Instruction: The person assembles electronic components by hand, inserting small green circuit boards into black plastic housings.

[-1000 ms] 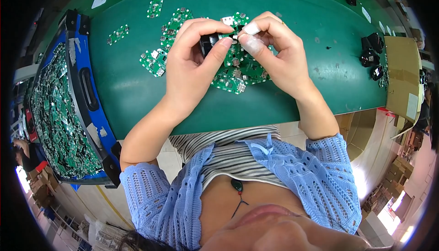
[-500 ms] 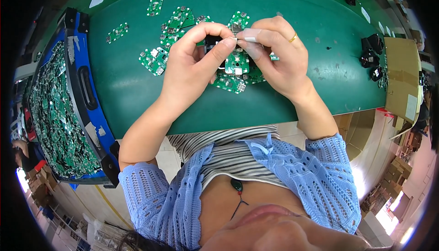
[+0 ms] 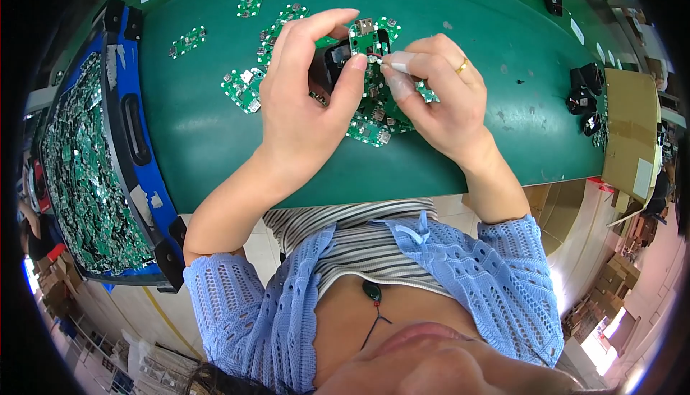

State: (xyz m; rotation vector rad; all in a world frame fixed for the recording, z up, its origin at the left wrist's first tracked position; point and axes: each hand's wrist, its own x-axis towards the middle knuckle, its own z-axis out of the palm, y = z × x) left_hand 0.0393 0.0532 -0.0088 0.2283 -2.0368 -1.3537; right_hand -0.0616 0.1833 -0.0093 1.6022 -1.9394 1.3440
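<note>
My left hand (image 3: pixel 303 97) grips a small green circuit board (image 3: pixel 363 39) between thumb and fingers, its metal socket end pointing away from me. Partly hidden by that hand, a glossy black plastic housing (image 3: pixel 336 61) sits just beside the board. At the board's near edge, my right hand (image 3: pixel 440 93) pinches a tiny white connector (image 3: pixel 375 59) with thin wires; whether it is seated in the board I cannot tell. Pale coverings wrap the right thumb and index fingertips. Below both hands lie more green circuit boards (image 3: pixel 368 131), overlapping on the green table.
On the left stands a blue and black crate (image 3: pixel 136 136) packed with circuit boards. Loose boards (image 3: pixel 243 89) lie left of my hands. Black housings (image 3: pixel 581 87) and a cardboard box (image 3: pixel 631 125) are at the table's right end.
My left hand has opened wider and now tilts the board up, showing it and the black housing more fully. My right hand stays pinched at the connector, slightly lower and to the right.
</note>
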